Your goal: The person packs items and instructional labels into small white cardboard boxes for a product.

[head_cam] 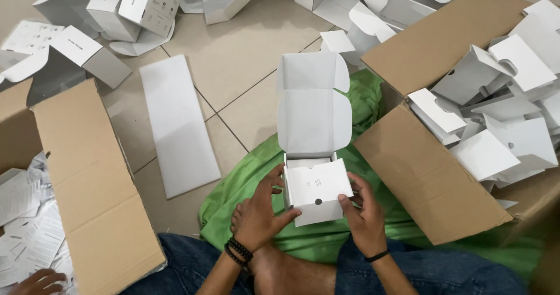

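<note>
White box: a small white cardboard box (315,193) with its hinged lid standing open and upright, held low in the middle of the view above the person's lap and a crumpled green cloth (262,172).
Insert: a white card insert (318,184) lies flat across the top of the box, with a small dark round hole near its front edge.
Left hand: the left hand (259,213) clasps the box's left side, thumb along the front lower edge and fingers curled against the side wall; dark beaded bracelets (239,251) sit on the wrist.
Right hand: the right hand (361,213) grips the box's right side, thumb pressing on the insert's right corner; a thin dark band (377,256) circles the wrist.
Right carton: a large brown cardboard carton (431,178) lies open to the right, filled with folded white boxes (501,96).
Left carton: another brown carton (93,190) sits open on the left, with printed white leaflets (26,225) inside it.
Floor: beige tiled floor (245,50) carries a flat white cardboard sheet (178,126) and scattered unfolded white boxes (122,9) along the top.
Other hand: part of another person's hand (38,282) shows at the bottom left corner, resting by the leaflets.
Legs: blue jeans (431,274) cover the person's legs at the bottom edge.
</note>
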